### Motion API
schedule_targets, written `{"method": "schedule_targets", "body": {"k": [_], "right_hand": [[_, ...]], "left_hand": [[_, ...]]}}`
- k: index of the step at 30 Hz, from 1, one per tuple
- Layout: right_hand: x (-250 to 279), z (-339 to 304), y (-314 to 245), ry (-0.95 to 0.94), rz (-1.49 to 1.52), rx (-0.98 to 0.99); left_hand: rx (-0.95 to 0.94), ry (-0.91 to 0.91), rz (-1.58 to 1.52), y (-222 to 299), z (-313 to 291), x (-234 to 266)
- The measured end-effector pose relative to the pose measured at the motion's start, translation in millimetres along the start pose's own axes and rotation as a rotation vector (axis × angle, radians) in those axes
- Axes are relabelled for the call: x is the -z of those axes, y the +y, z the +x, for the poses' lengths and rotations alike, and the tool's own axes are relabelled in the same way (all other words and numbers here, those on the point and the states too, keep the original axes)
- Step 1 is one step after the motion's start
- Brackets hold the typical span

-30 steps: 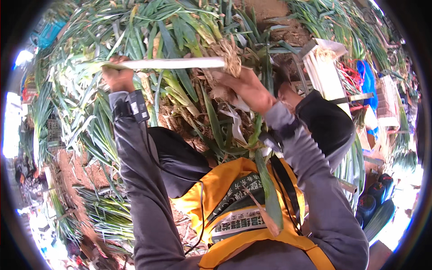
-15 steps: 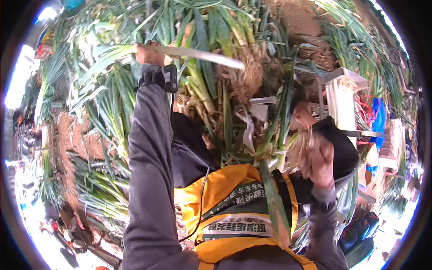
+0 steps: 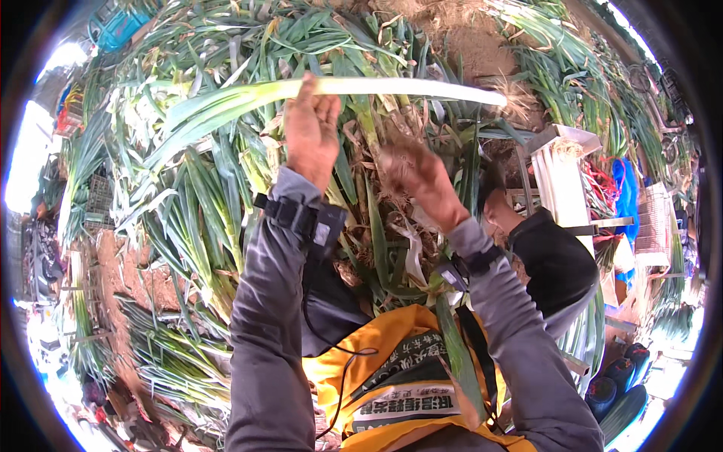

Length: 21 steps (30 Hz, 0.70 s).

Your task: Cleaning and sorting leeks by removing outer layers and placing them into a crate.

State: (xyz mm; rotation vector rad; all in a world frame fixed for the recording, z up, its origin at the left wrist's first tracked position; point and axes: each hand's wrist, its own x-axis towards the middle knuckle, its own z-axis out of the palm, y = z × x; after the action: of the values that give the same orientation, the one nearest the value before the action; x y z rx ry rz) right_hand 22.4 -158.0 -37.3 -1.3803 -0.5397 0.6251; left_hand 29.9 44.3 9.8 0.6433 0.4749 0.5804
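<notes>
Beyond a yellow apron (image 3: 407,377), a leek (image 3: 407,87) stretches crosswise, clamped between the thumb and fingers of the left hand (image 3: 312,139). Nearer the apron hovers the right hand (image 3: 420,179), blurred — whether its fingers are together cannot be told — while loose leeks (image 3: 199,218) lie heaped beyond the apron.

Leek (image 3: 369,86) in left fingers (image 3: 329,109), pile (image 3: 316,38) behind
</notes>
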Motion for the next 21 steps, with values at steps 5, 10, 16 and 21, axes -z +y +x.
{"method": "schedule_targets", "body": {"k": [5, 10, 16, 21], "right_hand": [[7, 41, -26, 0.204, 0.741, 0.178], [28, 18, -38, 0.426, 0.795, 0.294], [72, -28, -45, 0.584, 0.471, 0.423], [61, -31, -67, 0.451, 0.547, 0.53]], "left_hand": [[0.113, -0.35, 0.153, -50, -29, -3], [0.23, -0.44, 0.223, -54, -44, -14], [0.261, -0.413, -0.125, -79, -45, -25], [0.458, -0.54, 0.033, -86, -74, -55]]}}
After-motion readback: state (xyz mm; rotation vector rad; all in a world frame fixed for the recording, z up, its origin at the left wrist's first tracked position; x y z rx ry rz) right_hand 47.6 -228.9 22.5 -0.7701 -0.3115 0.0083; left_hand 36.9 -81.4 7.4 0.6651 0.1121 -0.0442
